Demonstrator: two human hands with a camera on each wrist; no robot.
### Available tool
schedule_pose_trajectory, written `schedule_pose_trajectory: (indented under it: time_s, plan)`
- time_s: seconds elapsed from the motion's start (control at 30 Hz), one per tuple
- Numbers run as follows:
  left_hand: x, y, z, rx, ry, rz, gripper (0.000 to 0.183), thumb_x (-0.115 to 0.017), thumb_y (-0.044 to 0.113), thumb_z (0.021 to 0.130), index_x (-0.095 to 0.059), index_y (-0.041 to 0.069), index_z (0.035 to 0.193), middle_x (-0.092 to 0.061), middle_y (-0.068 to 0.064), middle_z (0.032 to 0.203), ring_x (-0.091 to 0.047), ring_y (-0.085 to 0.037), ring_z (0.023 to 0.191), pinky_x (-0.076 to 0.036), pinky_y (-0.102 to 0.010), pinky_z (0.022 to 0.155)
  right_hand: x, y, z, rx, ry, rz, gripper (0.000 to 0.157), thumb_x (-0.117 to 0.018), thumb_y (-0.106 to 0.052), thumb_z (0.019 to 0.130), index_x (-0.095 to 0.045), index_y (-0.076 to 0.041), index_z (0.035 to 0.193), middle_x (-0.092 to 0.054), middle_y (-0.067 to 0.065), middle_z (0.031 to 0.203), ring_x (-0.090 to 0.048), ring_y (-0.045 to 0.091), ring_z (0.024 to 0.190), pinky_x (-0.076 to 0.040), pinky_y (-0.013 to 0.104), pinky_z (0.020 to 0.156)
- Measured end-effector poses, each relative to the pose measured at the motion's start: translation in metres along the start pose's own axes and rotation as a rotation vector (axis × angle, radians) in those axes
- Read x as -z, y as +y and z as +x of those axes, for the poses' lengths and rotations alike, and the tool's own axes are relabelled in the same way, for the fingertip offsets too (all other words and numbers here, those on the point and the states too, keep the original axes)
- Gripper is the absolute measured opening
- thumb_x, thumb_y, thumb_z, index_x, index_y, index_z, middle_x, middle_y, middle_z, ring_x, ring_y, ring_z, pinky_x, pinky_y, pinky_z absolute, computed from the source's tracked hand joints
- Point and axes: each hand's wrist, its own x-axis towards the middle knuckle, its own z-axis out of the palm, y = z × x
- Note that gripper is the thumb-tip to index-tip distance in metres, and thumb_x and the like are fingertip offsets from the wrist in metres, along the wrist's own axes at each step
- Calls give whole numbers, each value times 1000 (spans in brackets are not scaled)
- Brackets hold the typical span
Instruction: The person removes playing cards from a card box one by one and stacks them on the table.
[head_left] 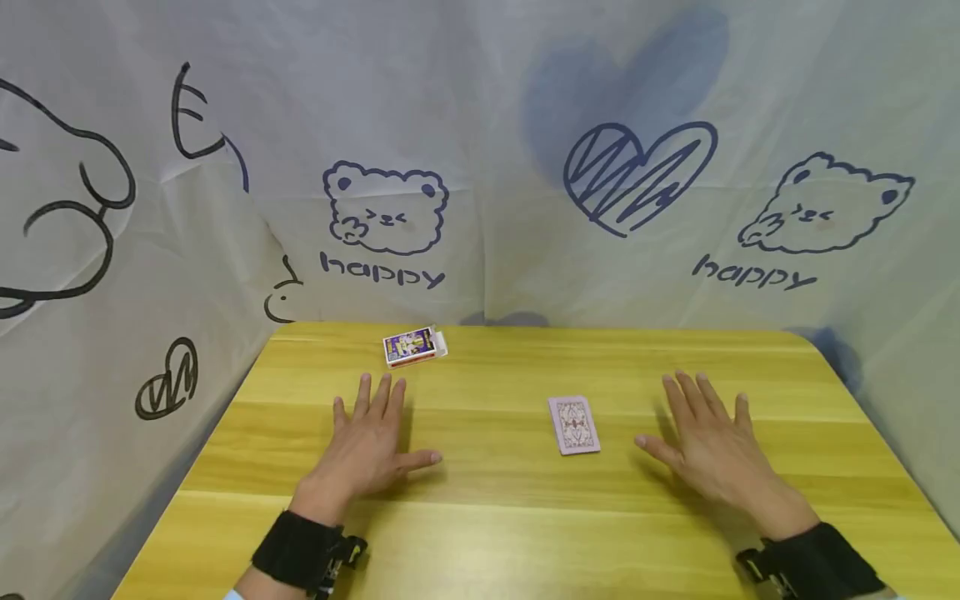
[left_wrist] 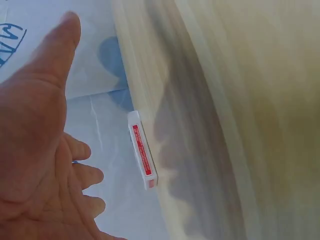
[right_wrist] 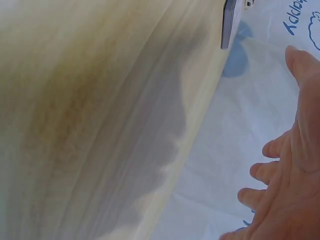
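A deck of playing cards (head_left: 575,426) lies face down on the wooden table, its patterned back showing, between the two hands. Farther back and to the left is a card box (head_left: 412,347) with its end flap open; its red-and-white side (left_wrist: 141,150) shows in the left wrist view. My left hand (head_left: 367,446) is spread palm down over the table, just in front of the box, holding nothing. To the right of the deck, my right hand (head_left: 711,446) is held the same way, fingers straight and thumb out, also with nothing in it.
White cloth walls (head_left: 487,125) with drawn bears, hearts and writing stand along the back and both sides of the table (head_left: 480,542). Black straps (head_left: 300,550) with cameras are on both wrists.
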Motion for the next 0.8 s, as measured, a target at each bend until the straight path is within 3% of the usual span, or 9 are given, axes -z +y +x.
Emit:
schedule_pose_trajectory:
  time_s: [0.17, 0.37, 0.53, 0.63, 0.8]
  plan:
    - [-2, -12, 26, 48, 12, -70, 106, -61, 66, 83, -13, 3, 153, -16, -25, 158, -8, -49, 142, -18, -75, 107, 0, -2, 3, 16, 48, 62, 92, -43, -67, 92, -22, 3, 150, -26, 32, 151, -26, 51, 135, -23, 74, 105]
    - [-4, -30, 79, 80, 3, -131, 92, -68, 46, 87, -22, -3, 149, -25, -30, 153, -23, -50, 137, -30, -66, 108, 1, -19, 11, -3, 162, 137, 67, -54, -52, 95, -50, 3, 132, -49, 29, 132, -45, 47, 120, -43, 66, 94]
    - [-5, -38, 119, 116, -28, -192, 85, -71, 36, 86, -24, 2, 149, -30, -26, 150, -31, -44, 132, -34, -61, 109, 5, -36, 16, -28, 214, 175, 51, -58, -46, 94, -63, -1, 117, -62, 22, 116, -57, 40, 107, -52, 59, 82]
    - [-7, -43, 132, 139, -76, -225, 87, -72, 33, 86, -22, 3, 150, -32, -25, 149, -35, -42, 129, -33, -58, 110, 4, -41, 16, -37, 209, 183, 46, -61, -44, 93, -65, -3, 113, -64, 19, 112, -60, 37, 102, -54, 56, 79]
    - [-6, -45, 136, 157, -124, -186, 79, -72, 33, 85, -34, 0, 145, -48, -24, 132, -45, -39, 113, -43, -54, 101, -1, -44, 12, -31, 223, 181, 41, -63, -42, 92, -67, -5, 110, -66, 15, 108, -63, 33, 96, -56, 53, 74]
